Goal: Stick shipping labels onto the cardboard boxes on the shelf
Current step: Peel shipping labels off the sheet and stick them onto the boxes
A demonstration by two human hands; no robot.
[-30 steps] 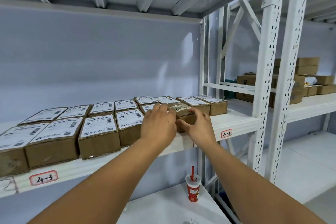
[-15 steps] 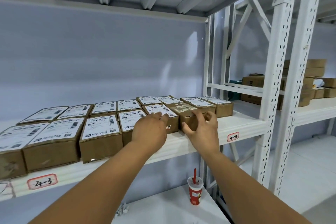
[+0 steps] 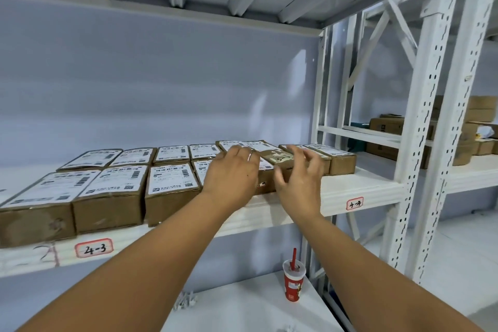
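- white steel shelf (image 3: 350, 183), front lip running from lower left to the perforated upright (image 3: 412, 143); bare deck between the last box and that upright; wide headroom under the deck above.
- two rows of cardboard boxes (image 3: 107, 207) packed side to side along the deck, front faces close to the lip, nearly all with a white shipping label (image 3: 169, 179) on top; leftmost box cut off by the frame edge.
- one bare-topped box (image 3: 279, 158) in the front row toward the right end, only torn paper scraps on its lid, partly hidden behind both hands.
- left hand (image 3: 231, 172) flat, fingers straight and close together, over the labelled boxes just left of the bare-topped box; nothing held; contact under the palm not visible.
- right hand (image 3: 299, 180) spread, fingers loosely bent, nothing in its grasp, in front of the bare-topped box; touching or just clear: cannot tell.
- further stack of boxes (image 3: 390, 127) on the neighbouring rack, well apart, partly behind the uprights.
- red cup (image 3: 293, 281) with straw, upright on the lower deck.
- lip tags: "4-3" tag (image 3: 93, 248) legible; second tag (image 3: 355, 203) hard to read.
- label print too small to read.
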